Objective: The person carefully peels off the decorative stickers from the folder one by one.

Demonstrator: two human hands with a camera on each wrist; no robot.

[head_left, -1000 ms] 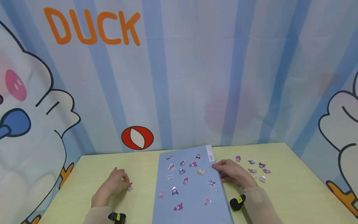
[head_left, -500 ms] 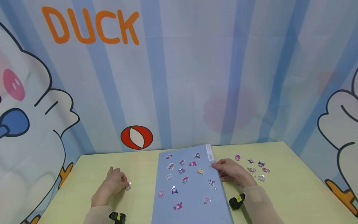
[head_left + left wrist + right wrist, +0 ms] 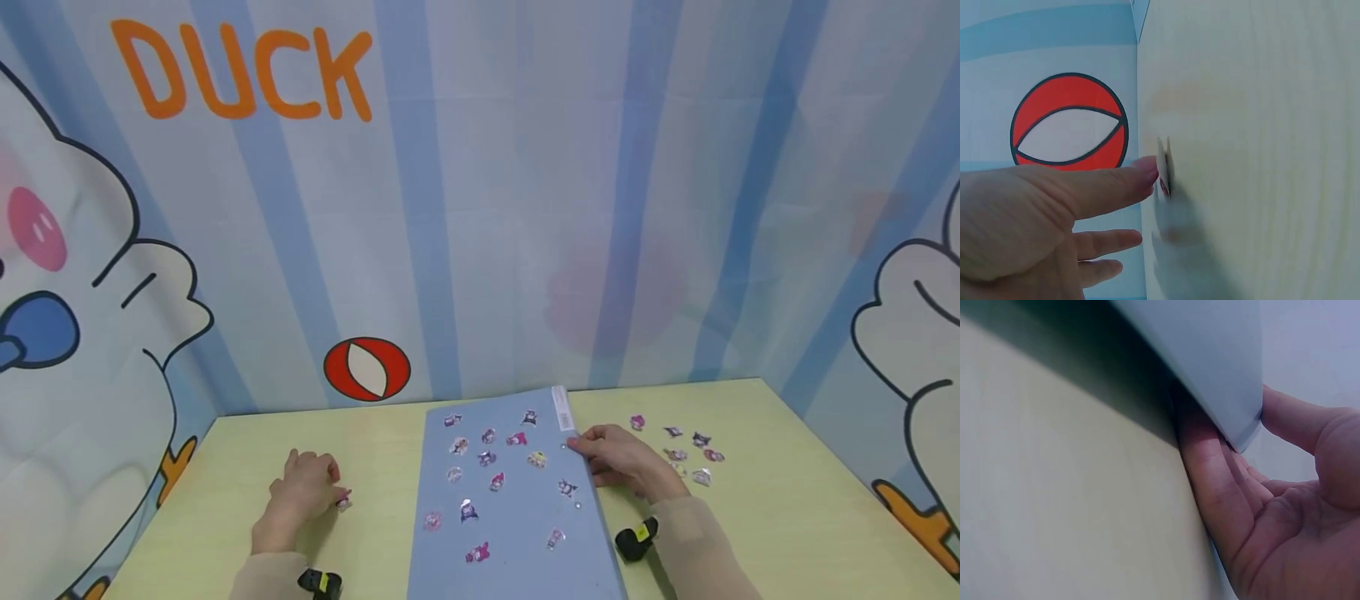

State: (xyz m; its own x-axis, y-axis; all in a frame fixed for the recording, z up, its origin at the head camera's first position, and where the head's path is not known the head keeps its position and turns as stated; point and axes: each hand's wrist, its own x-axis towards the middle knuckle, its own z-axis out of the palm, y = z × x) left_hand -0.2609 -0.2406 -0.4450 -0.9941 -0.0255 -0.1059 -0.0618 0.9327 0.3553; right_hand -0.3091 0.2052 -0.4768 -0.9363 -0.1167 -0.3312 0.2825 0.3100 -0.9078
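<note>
Left hand [image 3: 296, 496]: touches sticker [image 3: 343, 503]; cannot tell whether pinching
Right hand [image 3: 628, 458]: grips folder [image 3: 517, 510], two o'clock edge
Gap between: tabletop [image 3: 384, 475]

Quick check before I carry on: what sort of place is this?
Probably a decorated indoor tabletop booth. A pale table stands against a blue-striped backdrop with orange DUCK lettering, and a blue sheet dotted with small cartoon pieces lies on it.
</note>
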